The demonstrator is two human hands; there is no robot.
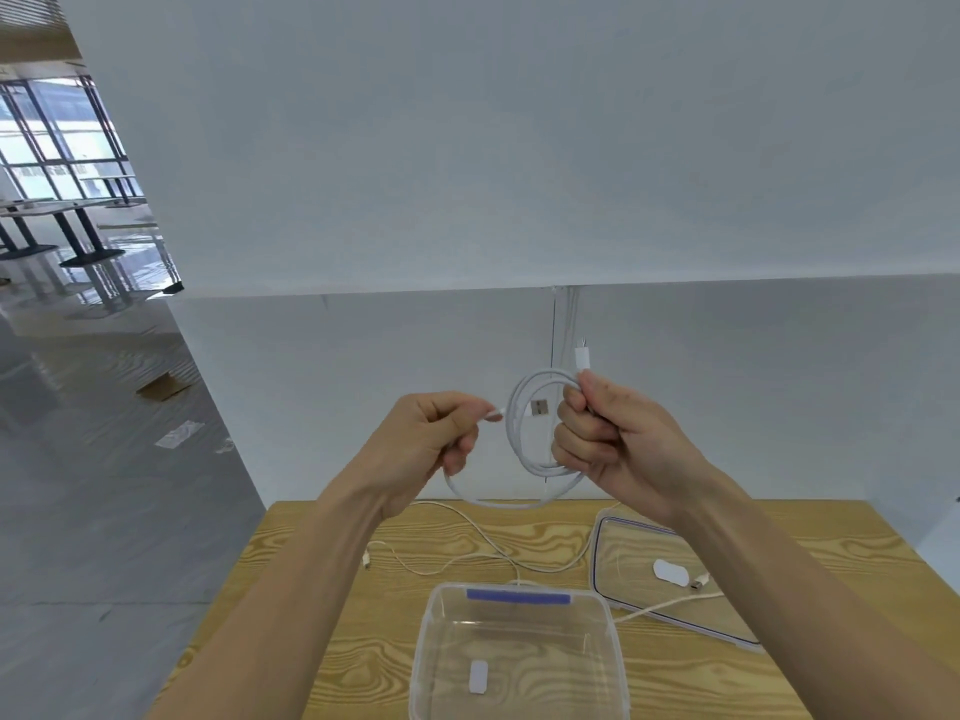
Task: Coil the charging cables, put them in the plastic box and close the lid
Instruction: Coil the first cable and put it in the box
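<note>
Above the table my right hand (602,439) grips a white charging cable (519,433) wound into several loops, one plug sticking up above the fist. My left hand (441,433) pinches the free stretch of the same cable, which sags between both hands. A second white cable (467,553) lies loose on the wooden table. The clear plastic box (431,641) stands open at the near edge with nothing in it. Its clear lid (608,574) lies flat to the right, with a third cable end (670,605) across it.
The wooden table (311,615) stands against a white wall. To the left the floor drops away to a grey open room with cardboard scraps and distant tables.
</note>
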